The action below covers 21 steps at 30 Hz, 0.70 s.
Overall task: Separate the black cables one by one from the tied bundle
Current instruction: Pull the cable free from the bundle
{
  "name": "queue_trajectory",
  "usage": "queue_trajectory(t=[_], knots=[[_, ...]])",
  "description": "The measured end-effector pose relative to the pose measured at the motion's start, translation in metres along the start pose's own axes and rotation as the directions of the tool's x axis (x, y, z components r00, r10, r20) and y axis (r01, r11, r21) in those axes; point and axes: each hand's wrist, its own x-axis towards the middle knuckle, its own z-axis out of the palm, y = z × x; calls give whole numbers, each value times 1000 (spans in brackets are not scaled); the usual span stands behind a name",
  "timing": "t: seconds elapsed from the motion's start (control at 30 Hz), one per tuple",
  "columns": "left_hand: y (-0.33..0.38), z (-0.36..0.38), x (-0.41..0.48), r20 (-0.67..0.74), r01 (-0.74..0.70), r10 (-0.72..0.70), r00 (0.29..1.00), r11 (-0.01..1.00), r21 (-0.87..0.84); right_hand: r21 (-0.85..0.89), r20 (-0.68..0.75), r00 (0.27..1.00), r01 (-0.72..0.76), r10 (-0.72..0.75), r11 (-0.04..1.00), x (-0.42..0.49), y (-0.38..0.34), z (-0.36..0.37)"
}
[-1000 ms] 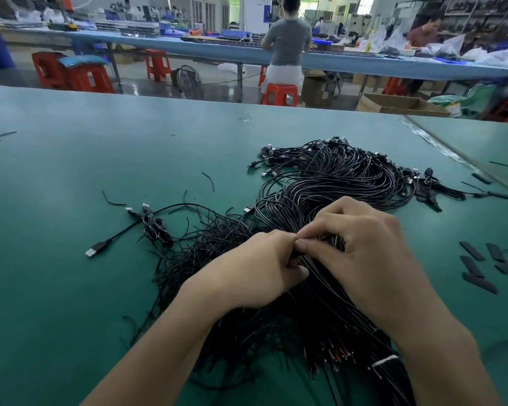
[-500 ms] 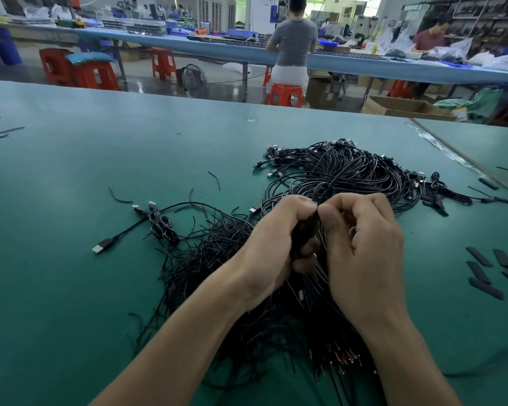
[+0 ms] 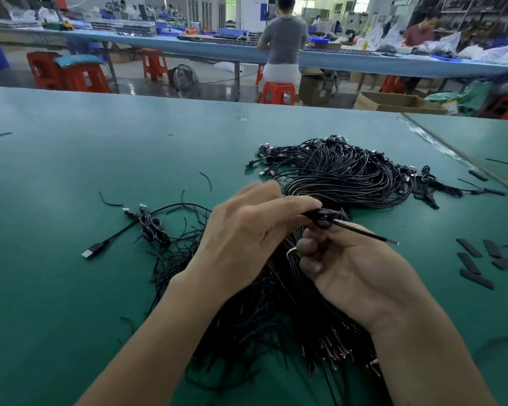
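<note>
The left hand (image 3: 255, 232) pinches 1 black cable (image 3: 364, 234) over the bundle (image 3: 343, 177). The right hand (image 3: 361, 273) curls under it; I cannot tell if it grips. Only 1 loose cable (image 3: 147, 227) lies at 9 o'clock, so most look left to do.

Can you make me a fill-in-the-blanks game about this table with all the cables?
The left hand pinches one cable that is ___. The table is ___. The silver plug lies to the ___ of that hand. Missing words: black, green, left.
</note>
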Motion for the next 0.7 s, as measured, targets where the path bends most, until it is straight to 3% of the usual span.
queue_trajectory(t=[0.07,0.17,0.27,0.33,0.47,0.57,0.7], knots=[[1,-1,0,47,15,-15,999,1000,4,-29,10,998,58,-58,998,3,2,-3],[6,-3,0,97,137,-122,988,978,-160,-175,51,979,205,-199,963,5,1,-8],[13,-3,4,97,321,-307,947,881,-346,-412,113,950,312,-291,856,4,-1,-10],[14,-4,6,82,335,-329,941,866,-371,-539,129,929,360,-347,761,4,-2,-12],[8,-5,3,119,353,-336,934,830,-432,-606,87,912,368,-402,705,6,-3,-16],[6,-2,1,51,324,-331,942,859,-396,-604,60,912,357,-406,712,6,-2,-18],[6,3,-2,7,351,-394,919,812,-466,-634,44,887,380,-460,673,8,3,-14]])
